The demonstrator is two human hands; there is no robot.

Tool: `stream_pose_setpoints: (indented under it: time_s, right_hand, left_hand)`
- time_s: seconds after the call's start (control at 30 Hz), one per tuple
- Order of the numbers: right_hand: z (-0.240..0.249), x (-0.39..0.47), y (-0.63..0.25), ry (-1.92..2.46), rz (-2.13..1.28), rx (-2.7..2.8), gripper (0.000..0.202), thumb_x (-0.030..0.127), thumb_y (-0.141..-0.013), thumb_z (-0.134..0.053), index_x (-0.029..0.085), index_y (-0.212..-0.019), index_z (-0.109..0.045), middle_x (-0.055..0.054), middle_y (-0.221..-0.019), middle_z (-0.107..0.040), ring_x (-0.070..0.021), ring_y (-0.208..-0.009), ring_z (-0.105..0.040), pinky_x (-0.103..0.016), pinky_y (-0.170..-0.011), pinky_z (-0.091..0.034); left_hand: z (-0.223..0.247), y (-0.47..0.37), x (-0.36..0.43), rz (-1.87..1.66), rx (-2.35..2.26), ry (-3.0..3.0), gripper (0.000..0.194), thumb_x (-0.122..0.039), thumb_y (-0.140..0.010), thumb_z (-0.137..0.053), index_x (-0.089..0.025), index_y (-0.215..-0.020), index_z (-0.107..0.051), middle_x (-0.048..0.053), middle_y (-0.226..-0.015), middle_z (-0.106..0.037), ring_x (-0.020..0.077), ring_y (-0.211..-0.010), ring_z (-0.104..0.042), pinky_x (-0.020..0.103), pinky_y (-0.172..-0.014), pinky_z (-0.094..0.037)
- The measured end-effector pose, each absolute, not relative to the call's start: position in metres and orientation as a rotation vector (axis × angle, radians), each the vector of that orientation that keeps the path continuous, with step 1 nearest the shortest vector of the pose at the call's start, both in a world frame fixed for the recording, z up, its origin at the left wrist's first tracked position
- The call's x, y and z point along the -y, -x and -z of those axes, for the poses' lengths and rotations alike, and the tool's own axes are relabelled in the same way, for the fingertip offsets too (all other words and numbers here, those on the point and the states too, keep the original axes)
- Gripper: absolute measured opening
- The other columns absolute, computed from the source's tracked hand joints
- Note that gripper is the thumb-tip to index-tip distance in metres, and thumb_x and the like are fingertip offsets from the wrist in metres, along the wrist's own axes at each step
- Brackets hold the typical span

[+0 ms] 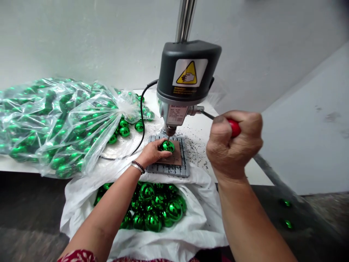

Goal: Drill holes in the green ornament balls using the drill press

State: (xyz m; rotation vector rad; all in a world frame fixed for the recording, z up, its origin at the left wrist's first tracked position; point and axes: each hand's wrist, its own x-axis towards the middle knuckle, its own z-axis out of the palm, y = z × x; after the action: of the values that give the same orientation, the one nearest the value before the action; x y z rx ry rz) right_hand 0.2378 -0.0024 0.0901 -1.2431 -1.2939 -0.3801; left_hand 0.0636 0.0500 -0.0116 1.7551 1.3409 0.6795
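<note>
My left hand [156,152] grips a shiny green ball [168,146] between thumb and fingers, on a brown board [176,156] laid over the grooved grey base [180,171] of a small drill press [188,72]. The drill bit [168,138] points down at the top of the ball; whether it has gone in I cannot tell. Over to the right, my right hand [234,143] is closed around the red knob [234,127] of the press's feed lever [207,115].
A white cloth sack [199,211] full of green balls lies open in front. To the left sits a tied clear plastic bag [54,120] of green balls, with loose ones beside it. Dark shavings litter the white table [196,133]. A black cable [143,105] hangs beside the press.
</note>
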Motion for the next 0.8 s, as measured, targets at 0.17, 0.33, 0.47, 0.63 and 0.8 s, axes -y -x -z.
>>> stream_pose_setpoints:
  time_s: [0.17,0.33,0.47,0.63,0.8]
  right_hand:
    - [-0.077,0.002,-0.235,1.192,0.401,1.260,0.018,0.037,-0.089,-0.048,0.022,-0.081,-0.051,0.001,-0.070,-0.054,-0.0082,-0.061,-0.049,-0.024,-0.060,-0.044]
    - [-0.068,0.000,-0.233,1.147,0.404,1.203,0.014,0.033,-0.088,-0.052,0.021,-0.081,-0.051,0.001,-0.071,-0.056,-0.0076,-0.061,-0.051,-0.023,-0.059,-0.043]
    - [-0.058,-0.001,-0.232,1.100,0.419,1.208,0.012,0.031,-0.088,-0.053,0.020,-0.083,-0.052,0.001,-0.071,-0.057,-0.0072,-0.060,-0.052,-0.022,-0.058,-0.044]
    - [-0.047,0.001,-0.231,1.081,0.418,1.215,0.013,0.031,-0.087,-0.052,0.019,-0.082,-0.050,0.001,-0.068,-0.056,-0.0079,-0.059,-0.053,-0.022,-0.056,-0.043]
    - [-0.091,-0.012,-0.235,1.072,0.376,1.198,0.020,0.036,-0.085,-0.053,0.017,-0.079,-0.051,0.001,-0.066,-0.051,-0.0059,-0.056,-0.046,-0.020,-0.052,-0.038]
  left_hand:
    - [0.016,-0.062,-0.051,-0.700,-1.319,-1.751,0.068,-0.032,-0.071,-0.079,-0.019,-0.135,-0.063,0.007,-0.123,-0.072,0.0259,-0.116,-0.065,0.038,-0.108,-0.046]
    - [0.019,-0.061,-0.051,-0.703,-1.294,-1.768,0.066,-0.035,-0.070,-0.078,-0.021,-0.133,-0.064,0.005,-0.120,-0.073,0.0257,-0.114,-0.065,0.039,-0.106,-0.046]
    - [0.018,-0.062,-0.050,-0.705,-1.291,-1.761,0.064,-0.035,-0.070,-0.078,-0.018,-0.131,-0.065,0.005,-0.116,-0.073,0.0247,-0.108,-0.066,0.037,-0.104,-0.047]
    - [0.016,-0.062,-0.049,-0.723,-1.275,-1.758,0.059,-0.035,-0.070,-0.077,-0.020,-0.126,-0.067,0.003,-0.109,-0.074,0.0239,-0.102,-0.066,0.037,-0.100,-0.049]
    - [0.016,-0.063,-0.048,-0.741,-1.284,-1.725,0.055,-0.034,-0.068,-0.078,-0.019,-0.120,-0.070,0.002,-0.100,-0.074,0.0225,-0.096,-0.066,0.034,-0.093,-0.051]
